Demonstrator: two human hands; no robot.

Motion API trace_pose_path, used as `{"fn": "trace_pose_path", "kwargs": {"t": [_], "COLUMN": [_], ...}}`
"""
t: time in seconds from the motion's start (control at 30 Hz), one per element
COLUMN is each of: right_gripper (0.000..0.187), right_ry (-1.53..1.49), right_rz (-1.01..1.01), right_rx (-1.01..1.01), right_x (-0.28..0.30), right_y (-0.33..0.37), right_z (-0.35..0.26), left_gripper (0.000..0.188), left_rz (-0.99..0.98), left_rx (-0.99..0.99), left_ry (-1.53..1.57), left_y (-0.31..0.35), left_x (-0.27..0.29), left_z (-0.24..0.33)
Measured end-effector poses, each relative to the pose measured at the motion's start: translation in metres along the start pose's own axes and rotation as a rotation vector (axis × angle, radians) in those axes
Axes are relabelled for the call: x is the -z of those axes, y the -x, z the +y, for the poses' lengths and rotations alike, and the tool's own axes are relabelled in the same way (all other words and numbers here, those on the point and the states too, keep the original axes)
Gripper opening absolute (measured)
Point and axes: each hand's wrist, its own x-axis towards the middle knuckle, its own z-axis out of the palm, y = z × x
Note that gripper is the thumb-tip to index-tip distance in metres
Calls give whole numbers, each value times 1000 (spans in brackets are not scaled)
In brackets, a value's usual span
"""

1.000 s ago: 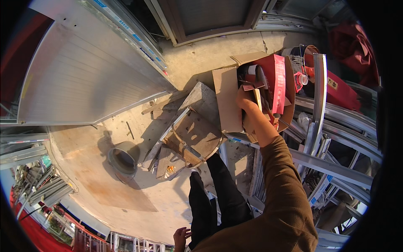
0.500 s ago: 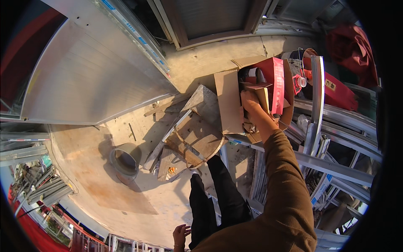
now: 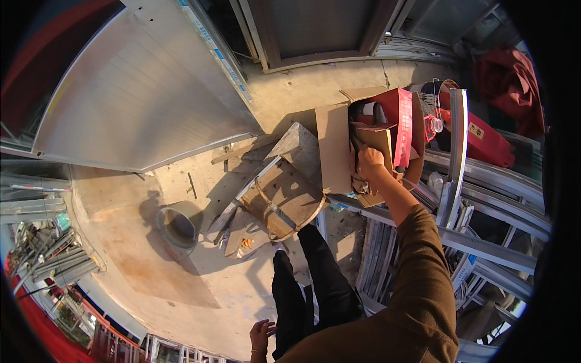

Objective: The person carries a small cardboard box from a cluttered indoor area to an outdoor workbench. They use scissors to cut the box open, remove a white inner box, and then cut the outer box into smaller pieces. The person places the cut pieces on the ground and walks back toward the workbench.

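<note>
My right hand [image 3: 370,162] is inside an open cardboard box [image 3: 333,148] at the right, its fingers closed. A dark, narrow thing shows just beyond the fingers, but I cannot make out what the hand grips. Beside it stand a folded brown cardboard piece [image 3: 380,140] and a red bag or carton [image 3: 404,127]. A dark rounded object [image 3: 378,112] lies at the box's far end. Low down near my leg hangs my left hand [image 3: 262,336], holding nothing, with its fingers loosely apart.
A worn stool or chair seat [image 3: 284,199] is in front of my legs, among wooden boards [image 3: 245,148]. A grey bucket [image 3: 180,228] stands left. Metal profiles [image 3: 484,245] are piled at the right, near a clear bottle [image 3: 434,125]. A large panel [image 3: 151,91] leans at the far left.
My right hand has drawn back slightly toward me within the box, and a dark narrow thing now shows by its fingers. The left hand stays low beside my leg.
</note>
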Motion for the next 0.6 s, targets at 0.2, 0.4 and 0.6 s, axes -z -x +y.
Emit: {"fn": "trace_pose_path", "kwargs": {"t": [0.2, 0.4, 0.6], "right_gripper": [43, 32, 30], "right_ry": [-155, 197, -307], "right_rz": [-24, 232, 542], "right_rx": [-40, 161, 403], "right_x": [-29, -32, -26], "right_y": [-63, -41, 114], "right_z": [-1, -36, -97], "left_gripper": [28, 28, 27], "left_rz": [5, -7, -73], "left_rx": [-5, -62, -168], "left_ry": [-40, -82, 6], "left_y": [5, 13, 19], "left_x": [7, 17, 35], "left_z": [-9, 0, -7]}}
